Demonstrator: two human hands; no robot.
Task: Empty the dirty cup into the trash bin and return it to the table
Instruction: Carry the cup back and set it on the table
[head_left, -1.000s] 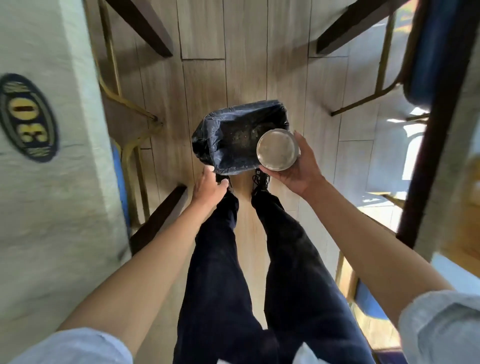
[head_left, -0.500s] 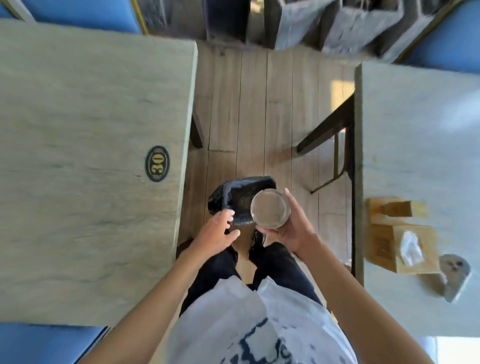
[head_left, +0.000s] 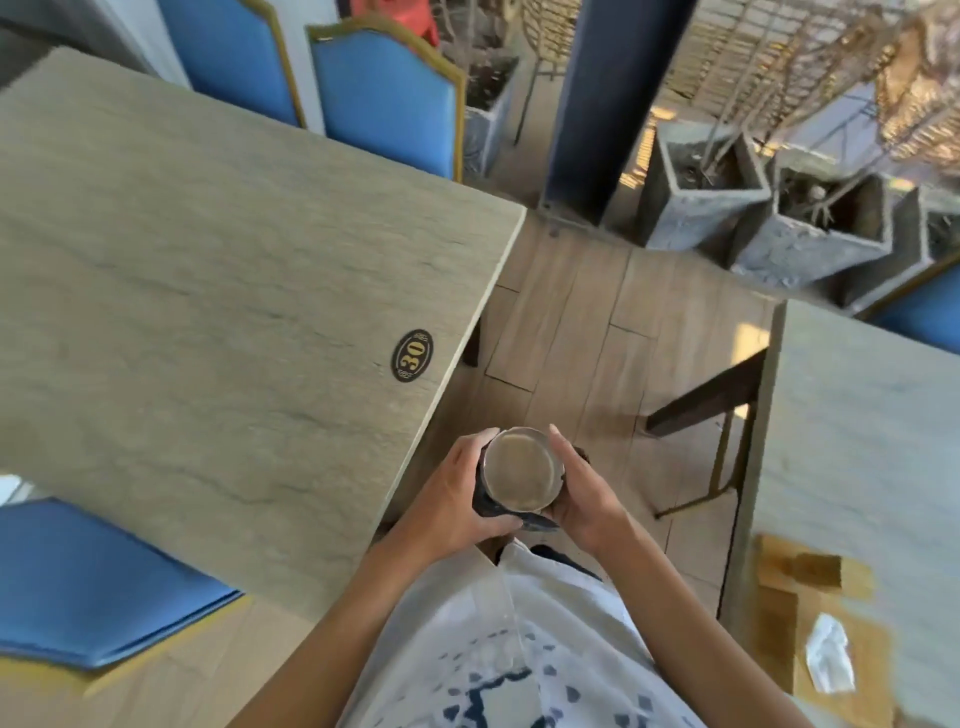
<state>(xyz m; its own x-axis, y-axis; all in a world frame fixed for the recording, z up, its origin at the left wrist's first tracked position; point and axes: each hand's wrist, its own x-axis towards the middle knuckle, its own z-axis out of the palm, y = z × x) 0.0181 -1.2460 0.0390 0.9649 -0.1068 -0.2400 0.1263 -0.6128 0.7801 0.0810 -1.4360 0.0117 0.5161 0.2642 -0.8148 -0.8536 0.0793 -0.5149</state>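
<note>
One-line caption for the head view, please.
Both hands, left and right, cup a glass cup beside the table marked 30.

1. The bin is almost wholly hidden under the cup and both hands; only dark slivers show.
2. The cup's wall and base are out of sight; only its rim and inside show.
3. The left hand has its fingertips hidden behind the bin.
4. The tissue box is blurred and cut off at the right edge.
5. The left table runs off the left edge.
</note>
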